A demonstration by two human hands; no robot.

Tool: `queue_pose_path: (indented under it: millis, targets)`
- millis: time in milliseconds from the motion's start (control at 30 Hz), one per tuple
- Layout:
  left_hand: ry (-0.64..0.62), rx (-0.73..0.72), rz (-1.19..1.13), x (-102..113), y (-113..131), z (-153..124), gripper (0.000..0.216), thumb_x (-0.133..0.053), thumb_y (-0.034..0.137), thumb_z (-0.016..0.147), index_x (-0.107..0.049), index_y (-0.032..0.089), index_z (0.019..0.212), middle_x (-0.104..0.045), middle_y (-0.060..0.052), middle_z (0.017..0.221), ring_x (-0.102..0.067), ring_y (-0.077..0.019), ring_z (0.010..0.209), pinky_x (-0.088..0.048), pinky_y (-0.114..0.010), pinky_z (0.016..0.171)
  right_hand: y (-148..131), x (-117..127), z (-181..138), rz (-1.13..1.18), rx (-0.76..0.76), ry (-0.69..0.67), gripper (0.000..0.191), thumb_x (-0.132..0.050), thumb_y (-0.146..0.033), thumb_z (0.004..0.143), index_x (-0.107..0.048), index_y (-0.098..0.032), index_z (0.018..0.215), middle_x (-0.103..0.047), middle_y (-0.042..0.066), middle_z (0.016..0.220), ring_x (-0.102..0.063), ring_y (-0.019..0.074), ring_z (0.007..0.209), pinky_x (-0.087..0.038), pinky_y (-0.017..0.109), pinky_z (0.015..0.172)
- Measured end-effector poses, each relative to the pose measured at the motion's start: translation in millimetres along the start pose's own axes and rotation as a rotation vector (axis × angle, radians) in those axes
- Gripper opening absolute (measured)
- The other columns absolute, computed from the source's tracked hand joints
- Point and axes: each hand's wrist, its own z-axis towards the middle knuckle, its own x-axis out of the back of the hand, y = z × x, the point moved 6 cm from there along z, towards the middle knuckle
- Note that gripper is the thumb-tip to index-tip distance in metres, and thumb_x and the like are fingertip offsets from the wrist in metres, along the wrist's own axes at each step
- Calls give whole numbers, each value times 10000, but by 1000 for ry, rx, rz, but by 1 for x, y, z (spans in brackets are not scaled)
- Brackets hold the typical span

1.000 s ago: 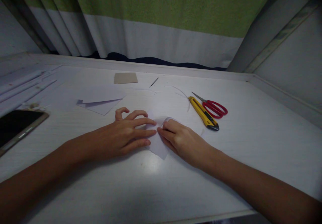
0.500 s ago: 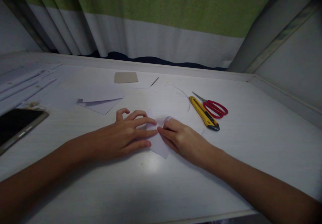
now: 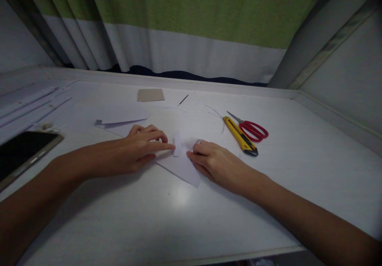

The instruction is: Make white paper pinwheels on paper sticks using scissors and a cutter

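Note:
A folded white sheet of paper (image 3: 179,167) lies flat on the table between my two hands, with a narrow folded strip standing out at its upper middle. My left hand (image 3: 141,148) reaches over the sheet's left part, its index finger stretched out to touch that strip and the other fingers loosely bent, gripping nothing. Along the right edge, my right hand (image 3: 213,160) is closed, thumb and fingers pinching the paper, whose edge curls up by the knuckles. The fingertips of the right hand are partly hidden.
Right of the hands lie a yellow box cutter (image 3: 240,135) and red-handled scissors (image 3: 253,130). Behind are a cardboard piece (image 3: 151,95), a thin dark stick (image 3: 183,100) and another folded paper (image 3: 122,116). A phone (image 3: 24,154) sits at the left, a curtain (image 3: 193,23) behind.
My left hand has drawn back to the left, uncovering the folded strip and more of the sheet. My right hand keeps its pinch in nearly the same place.

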Motion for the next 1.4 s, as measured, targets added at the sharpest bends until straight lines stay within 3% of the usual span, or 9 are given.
queue_pose_path:
  millis: [133, 333, 500, 700, 900, 1133, 1300, 1400]
  targets:
    - [-13, -7, -14, 0, 4, 0, 447, -358, 92, 757, -386, 283, 1160, -461, -40, 1025, -408, -173, 938, -278, -358, 857, 3, 3, 1, -6, 4, -11, 249, -342, -162, 834, -579, -103, 878, -526, 65, 769, -447, 150, 738, -364, 292, 715]
    - [123, -35, 17, 3, 18, 9, 441, -324, 60, 762, -424, 290, 1126, -451, -46, 1086, -380, -197, 995, -269, -387, 833, 10, 7, -1, 32, 87, -48, 282, -317, -203, 849, -581, -130, 916, -513, 69, 804, -438, 148, 780, -326, 297, 694]
    - [92, -17, 60, -6, 22, 14, 412, -294, 71, 790, -411, 258, 1138, -427, -67, 1174, -323, -225, 1070, -247, -405, 794, 18, 7, -2, 59, 183, -57, 277, -321, -211, 849, -560, -169, 981, -502, 60, 836, -410, 145, 807, -288, 297, 689]
    - [77, -16, 48, -11, 25, 19, 318, -333, 263, 831, -408, 277, 1139, -457, -48, 1155, -316, -242, 1072, -179, -430, 810, 28, 6, -1, 74, 190, -87, 287, -346, -182, 839, -516, -238, 1064, -491, 43, 850, -396, 143, 810, -274, 295, 692]
    - [73, -36, 52, -13, 29, 20, 294, -328, 308, 834, -437, 266, 1104, -470, -29, 1149, -313, -245, 1075, -133, -420, 808, 25, 6, -1, 80, 193, -86, 304, -345, -181, 839, -493, -239, 1097, -492, 43, 839, -397, 141, 801, -275, 295, 700]
    - [68, -55, 40, -17, 29, 22, 273, -310, 312, 845, -450, 250, 1071, -485, 1, 1142, -294, -215, 1096, -87, -372, 843, 26, 16, -7, 123, 98, -103, 288, -382, -196, 823, -509, -228, 1079, -516, 55, 899, -443, 150, 846, -300, 318, 741]
    - [84, -31, -2, -17, 29, 21, 258, -314, 308, 845, -453, 254, 1055, -510, 10, 1112, -308, -198, 1085, -67, -365, 853, 35, 32, -28, 278, -55, -262, 340, -449, -262, 785, -466, -218, 1122, -553, 47, 941, -511, 133, 824, -372, 261, 729]
    - [85, -20, -26, -17, 28, 21, 262, -310, 311, 845, -457, 254, 1054, -509, 4, 1112, -315, -200, 1076, -72, -368, 851, 37, 33, -36, 248, -123, -289, 382, -499, -272, 750, -452, -227, 1126, -569, 40, 956, -529, 153, 849, -392, 268, 733]
